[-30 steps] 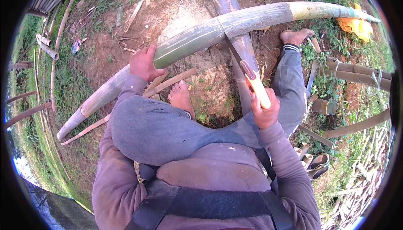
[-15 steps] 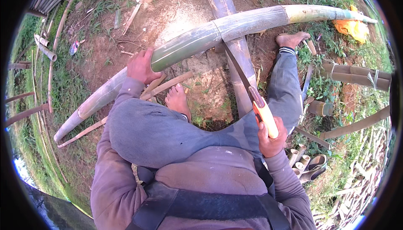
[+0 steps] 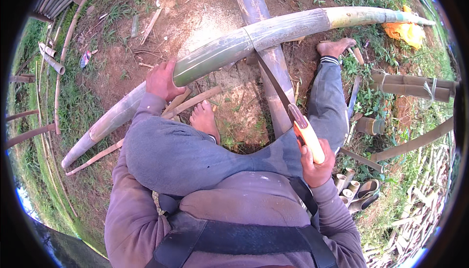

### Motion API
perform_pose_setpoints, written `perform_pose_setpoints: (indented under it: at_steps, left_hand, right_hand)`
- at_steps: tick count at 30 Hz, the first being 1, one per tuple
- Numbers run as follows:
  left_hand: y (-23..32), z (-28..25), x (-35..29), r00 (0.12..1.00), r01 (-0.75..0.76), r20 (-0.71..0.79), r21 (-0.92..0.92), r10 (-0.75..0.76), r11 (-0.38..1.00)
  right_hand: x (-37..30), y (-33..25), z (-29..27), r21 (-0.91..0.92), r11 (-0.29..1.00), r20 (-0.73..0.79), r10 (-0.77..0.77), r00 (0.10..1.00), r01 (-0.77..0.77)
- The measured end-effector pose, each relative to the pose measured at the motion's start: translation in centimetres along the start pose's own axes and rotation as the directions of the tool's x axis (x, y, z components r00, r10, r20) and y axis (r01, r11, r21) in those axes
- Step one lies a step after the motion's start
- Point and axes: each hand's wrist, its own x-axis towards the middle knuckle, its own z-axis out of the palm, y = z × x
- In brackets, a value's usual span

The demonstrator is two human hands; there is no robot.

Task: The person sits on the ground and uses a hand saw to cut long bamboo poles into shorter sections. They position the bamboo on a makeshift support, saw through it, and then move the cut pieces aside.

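Note:
A long, thick bamboo pole [image 3: 215, 50] lies slantwise in front of me, its far right end tapering. My left hand [image 3: 163, 81] is closed around it left of the middle, thumb toward me. In my right hand [image 3: 317, 163] is the orange-and-yellow handle of a handsaw [image 3: 278, 87]. Its dark blade reaches up to the pole and sits at a narrow cut line there; how deep the cut runs I cannot tell. Beneath the pole a second, greyish bamboo pole [image 3: 251, 4] crosses it and carries it.
Split bamboo strips [image 3: 198, 101] lie by my left foot. An orange plastic bag [image 3: 404, 33] is under the pole's right end. Tied bamboo rails [image 3: 413, 88] stand at right, with short bamboo pieces and a pair of dark shoes [image 3: 366, 194] below. Bamboo scraps [image 3: 420, 224] cover the lower right.
The whole view has shifted slightly. Both hands keep their grips, and the saw blade stays at the same cut, with little visible movement.

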Motion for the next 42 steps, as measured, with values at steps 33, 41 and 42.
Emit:
perform_pose_setpoints:
  at_steps: [33,41,42]
  left_hand:
    - [0.6,-0.3,0.5,0.999,0.013,0.040,-0.041,-0.011,0.999]
    - [0.6,0.0,0.5,1.000,-0.003,-0.021,-0.041,0.003,0.999]
    - [0.3,0.0,0.5,0.999,-0.009,-0.034,-0.039,0.007,0.999]
  right_hand:
    - [0.5,0.4,1.4,-0.021,1.000,-0.029,-0.005,1.000,0.005]
    - [14.0,2.3,12.3,0.094,0.994,-0.156,-0.039,0.987,0.054]
    - [14.1,1.9,12.5,0.107,0.993,-0.168,-0.036,0.985,0.055]
